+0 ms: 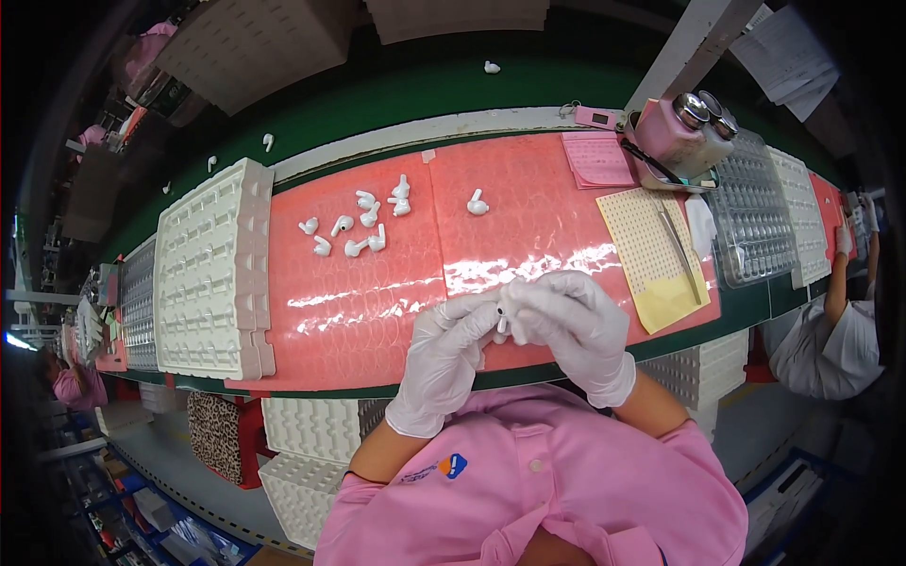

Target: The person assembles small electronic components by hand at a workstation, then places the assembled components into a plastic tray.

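In front of my chest, both gloved hands meet over the near edge of the pink mat. Between their fingertips is a white wireless earbud, with a small dark spot showing at its upper end. My left hand pinches it from the left, and my right hand is closed on it from the right. Much of the earbud is hidden by the fingers. Beyond them a single earbud lies on the mat. Several more earbuds are scattered on the mat's left half.
White moulded trays stand stacked at left. To the right are a dotted sheet, tweezers, a pink notepad and pump bottles in a holder. Clear trays lie beyond. A co-worker's sleeve shows far right.
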Tool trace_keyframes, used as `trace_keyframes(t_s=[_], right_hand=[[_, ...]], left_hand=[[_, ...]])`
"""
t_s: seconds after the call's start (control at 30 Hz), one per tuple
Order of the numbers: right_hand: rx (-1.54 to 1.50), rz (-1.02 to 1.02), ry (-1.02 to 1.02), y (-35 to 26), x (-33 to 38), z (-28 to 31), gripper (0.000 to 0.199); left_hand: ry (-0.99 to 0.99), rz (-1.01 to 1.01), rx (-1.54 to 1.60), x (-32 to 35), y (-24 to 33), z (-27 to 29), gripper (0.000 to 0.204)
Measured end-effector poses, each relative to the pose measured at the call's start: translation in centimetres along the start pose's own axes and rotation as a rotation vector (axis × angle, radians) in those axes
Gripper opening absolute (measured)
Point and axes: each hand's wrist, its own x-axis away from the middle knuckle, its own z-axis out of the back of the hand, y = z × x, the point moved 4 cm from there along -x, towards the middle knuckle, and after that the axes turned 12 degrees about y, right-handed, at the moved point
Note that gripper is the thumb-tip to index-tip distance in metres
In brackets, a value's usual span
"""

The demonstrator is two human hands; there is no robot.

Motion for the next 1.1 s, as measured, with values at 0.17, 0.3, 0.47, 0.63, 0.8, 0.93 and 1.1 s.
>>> trace_keyframes(t_s=[0.17,0.3,0.47,0.63,0.8,0.93,1.1], right_hand=[[0.224,0.271,0.05,-0.5,0.2,-0.2,0.021],[0.228,0.119,0.015,0.7,0.4,0.5,0.023],[0.007,-0.214,0.161,0.4,0.4,1.4,0.021],[0.172,0.223,0.052,-1.8,0.5,-0.5,0.01],[0.296,0.012,0.01,-1.1,0.5,0.2,0.009],[0.148,-0.266,-0.032,0.9,0.6,1.7,0.01],[-0.064,-0.299,0.151,-0.1,-0.1,0.8,0.01]], left_hand=[[-0.021,-0.058,0.006,-0.1,0.3,-0.5,0.022],[0.04,-0.032,0.016,-0.2,0.2,-0.1,0.023],[0.074,-0.043,0.022,-0.3,0.2,-0.2,0.02],[0.072,-0.024,0.056,0.0,0.2,0.0,0.017],[-0.015,-0.103,0.086,-0.1,0.0,-0.3,0.016],[0.058,-0.091,0.053,-0.5,-0.3,0.0,0.014],[0.076,-0.138,0.045,-0.9,0.0,-0.1,0.014]])
